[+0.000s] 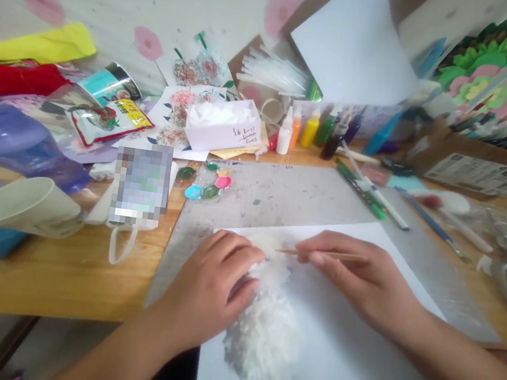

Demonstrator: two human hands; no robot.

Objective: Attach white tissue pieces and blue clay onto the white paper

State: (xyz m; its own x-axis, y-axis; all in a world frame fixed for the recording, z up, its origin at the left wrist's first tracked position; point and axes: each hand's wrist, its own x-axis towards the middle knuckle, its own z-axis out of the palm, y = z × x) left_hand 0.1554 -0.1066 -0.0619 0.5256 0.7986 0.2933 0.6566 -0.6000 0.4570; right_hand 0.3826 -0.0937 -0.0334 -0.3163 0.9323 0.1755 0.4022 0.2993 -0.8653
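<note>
On paper [364, 375], near left edge, half-curling left hand [223, 274] against fluff [267, 343], likely for steadying; cannot tell if gripping. Pinching stick [286, 250] in right hand [359, 277].

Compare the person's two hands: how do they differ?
The right hand pinches a thin wooden stick; the left hand holds no stick, its fingers curled at the white fluff. The left hand lies closer to the fluff's large near clump than the right hand. Both are bare, over white paper.
</note>
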